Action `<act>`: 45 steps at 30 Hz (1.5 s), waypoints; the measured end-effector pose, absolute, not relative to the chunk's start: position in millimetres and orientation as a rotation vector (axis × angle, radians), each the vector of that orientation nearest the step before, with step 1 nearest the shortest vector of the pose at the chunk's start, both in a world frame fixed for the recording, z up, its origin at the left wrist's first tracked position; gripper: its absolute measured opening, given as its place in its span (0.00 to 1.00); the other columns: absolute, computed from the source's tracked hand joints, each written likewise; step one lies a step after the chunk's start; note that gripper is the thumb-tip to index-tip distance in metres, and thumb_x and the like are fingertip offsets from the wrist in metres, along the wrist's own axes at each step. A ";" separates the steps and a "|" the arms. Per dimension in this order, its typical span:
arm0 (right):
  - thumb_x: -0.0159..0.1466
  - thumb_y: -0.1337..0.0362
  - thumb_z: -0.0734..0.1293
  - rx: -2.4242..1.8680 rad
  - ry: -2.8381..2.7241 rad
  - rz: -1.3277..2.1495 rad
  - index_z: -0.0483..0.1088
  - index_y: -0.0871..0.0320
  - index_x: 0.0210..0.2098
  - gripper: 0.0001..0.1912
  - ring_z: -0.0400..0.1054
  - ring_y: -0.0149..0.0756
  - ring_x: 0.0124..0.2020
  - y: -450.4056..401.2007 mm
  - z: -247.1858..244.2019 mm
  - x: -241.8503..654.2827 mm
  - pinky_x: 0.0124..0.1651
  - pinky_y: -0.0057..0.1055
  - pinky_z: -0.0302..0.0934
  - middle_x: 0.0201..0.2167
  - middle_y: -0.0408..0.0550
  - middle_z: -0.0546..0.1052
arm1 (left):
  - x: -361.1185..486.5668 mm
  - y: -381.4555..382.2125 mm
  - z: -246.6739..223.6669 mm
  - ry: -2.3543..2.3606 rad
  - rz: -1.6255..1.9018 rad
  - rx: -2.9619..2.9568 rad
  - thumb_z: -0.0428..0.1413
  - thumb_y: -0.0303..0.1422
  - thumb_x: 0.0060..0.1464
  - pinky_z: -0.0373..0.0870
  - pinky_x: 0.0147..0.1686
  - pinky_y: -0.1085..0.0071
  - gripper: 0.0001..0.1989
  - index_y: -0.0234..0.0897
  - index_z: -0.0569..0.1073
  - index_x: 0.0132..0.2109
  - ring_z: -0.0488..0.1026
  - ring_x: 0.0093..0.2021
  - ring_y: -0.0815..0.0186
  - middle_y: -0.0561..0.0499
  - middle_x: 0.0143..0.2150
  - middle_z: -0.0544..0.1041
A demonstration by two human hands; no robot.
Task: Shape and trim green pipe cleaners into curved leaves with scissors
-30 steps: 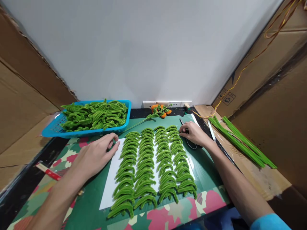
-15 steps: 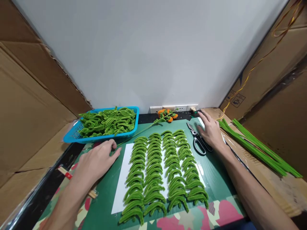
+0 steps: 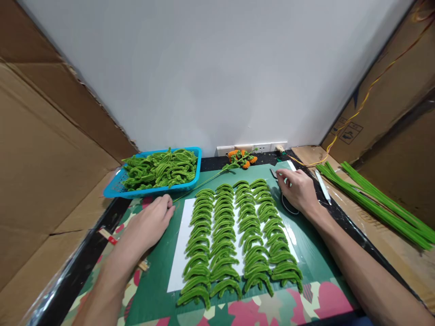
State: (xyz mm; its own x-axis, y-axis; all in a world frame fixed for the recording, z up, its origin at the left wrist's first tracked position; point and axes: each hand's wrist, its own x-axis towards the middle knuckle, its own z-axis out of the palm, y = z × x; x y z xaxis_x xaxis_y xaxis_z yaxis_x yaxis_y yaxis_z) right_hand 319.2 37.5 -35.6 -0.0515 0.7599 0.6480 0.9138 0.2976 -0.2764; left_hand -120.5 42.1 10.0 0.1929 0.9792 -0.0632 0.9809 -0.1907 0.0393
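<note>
My right hand is curled over a pair of scissors at the right of the green mat, fingers closed around their middle. A blade tip and part of a dark handle loop show past the hand. On the left, my left hand rests on the mat with its fingers curled together. Its fingertips are beside the stem end of an orange flower sprig, and what they hold, if anything, is hidden. Between the hands, fuzzy green curved pieces lie in several columns on a white sheet.
A blue basket full of fuzzy green pieces stands at the back left. Long green stems and a white-handled tool lie on the right. Chopsticks are under my left forearm. Cardboard walls flank the table; sockets line the back wall.
My right hand has gone from lying spread beside the scissors to closing over them. The left hand's fingers have drawn together. The view has shifted slightly.
</note>
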 end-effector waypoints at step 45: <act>0.73 0.66 0.62 -1.419 -2.051 0.070 0.78 0.53 0.44 0.12 0.69 0.42 0.33 37.1 -42.1 310.6 0.39 0.35 0.61 0.35 0.49 0.83 | -150.0 54.2 21.5 2.119 0.023 2.227 0.47 0.42 0.66 0.57 0.30 0.65 0.12 0.43 0.71 0.40 0.76 0.38 0.53 0.46 0.37 0.80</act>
State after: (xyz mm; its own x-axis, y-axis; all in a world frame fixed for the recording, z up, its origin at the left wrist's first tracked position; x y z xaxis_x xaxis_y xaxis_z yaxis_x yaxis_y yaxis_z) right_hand 310.6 37.1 -42.1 -0.2164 0.8576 0.4665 0.8239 0.4168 -0.3841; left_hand -150.0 54.2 21.5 0.0508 0.9981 -0.0354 0.9971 -0.0487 0.0593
